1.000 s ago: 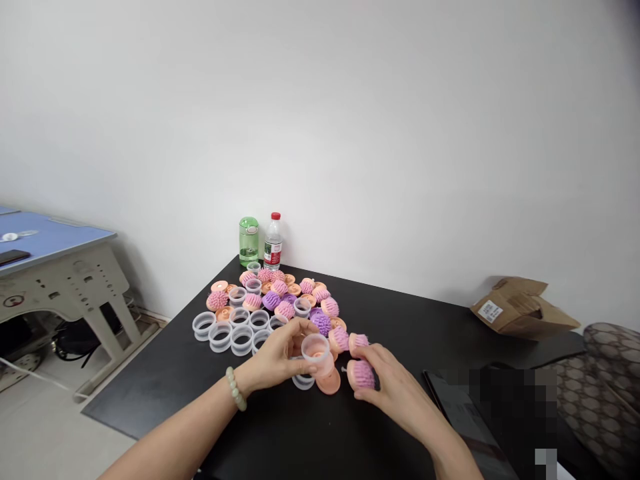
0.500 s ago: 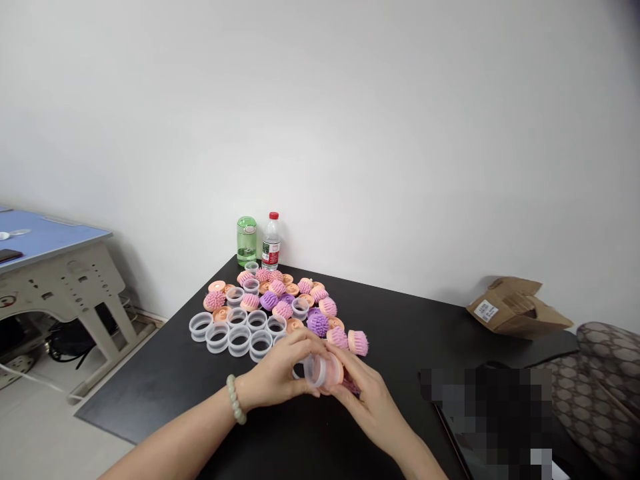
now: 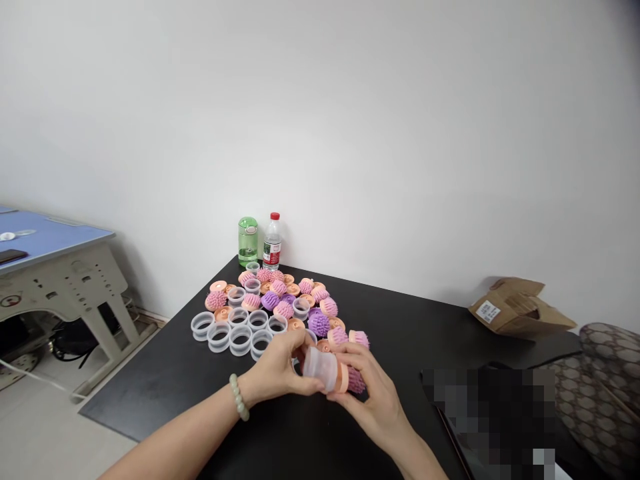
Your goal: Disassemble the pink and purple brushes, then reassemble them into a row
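My left hand (image 3: 283, 368) wraps round a translucent plastic ring (image 3: 320, 368), its thumb along the near side. Against the ring's right end sits an orange-rimmed brush head (image 3: 342, 377) with pink bristles, gripped by my right hand (image 3: 373, 390). Ring and brush head are tilted sideways and meet end to end above the black table; I cannot tell how firmly they are joined. Beyond my hands lie several translucent rings (image 3: 241, 341) and a spread of pink brush heads (image 3: 251, 302) and purple brush heads (image 3: 319, 323), some turned with their orange undersides up.
A green container (image 3: 248, 241) and a red-capped water bottle (image 3: 272, 241) stand at the black table's (image 3: 395, 320) back corner by the wall. A brown paper bag (image 3: 520, 308) lies at right, near a patterned fabric item (image 3: 607, 373). A blue-topped desk (image 3: 55, 240) stands left.
The ring and brush head have turned in my hands, so the ring now shows side-on and the pink bristles point right. My right hand has shifted slightly right.
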